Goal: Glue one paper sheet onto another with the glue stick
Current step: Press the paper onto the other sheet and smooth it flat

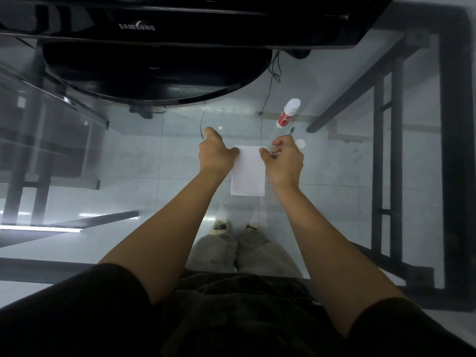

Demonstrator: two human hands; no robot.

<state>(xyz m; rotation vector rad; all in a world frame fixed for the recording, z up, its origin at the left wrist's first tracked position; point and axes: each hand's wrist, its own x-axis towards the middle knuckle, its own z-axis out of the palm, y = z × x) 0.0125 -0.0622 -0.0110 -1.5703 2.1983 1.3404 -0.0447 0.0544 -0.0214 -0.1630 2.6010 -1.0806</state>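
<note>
Fig.: person standing at a glass table (360,155), seen from above, both hands on the paper sheet (248,173).

Paper: white, lying flat on the glass approx. mid-table, well in from every edge. Whether it is one sheet or two already stacked cannot be told; only one white outline shows.

Left hand (215,153): fingers curled, thumb side pressed to the paper's far-left corner; looks like a pinch or hold-down, exact grip hidden.

Right hand (283,157): fingertips pinched on the far-right corner, which seems slightly lifted; hand otherwise loosely curled, nothing else held.

Glue stick (288,113): red body w/ white cap, lying on the glass beyond the right hand, toward the far-right part of the table, near the hand but not touching it. Cap appears on.

Monitor (136,27) w/ its round base stands at the far edge.

Progress (judgement): either aligning/pressing after gluing or separating sheets before it; no glue visible. Capped stick lying aside fits both readings.
</note>
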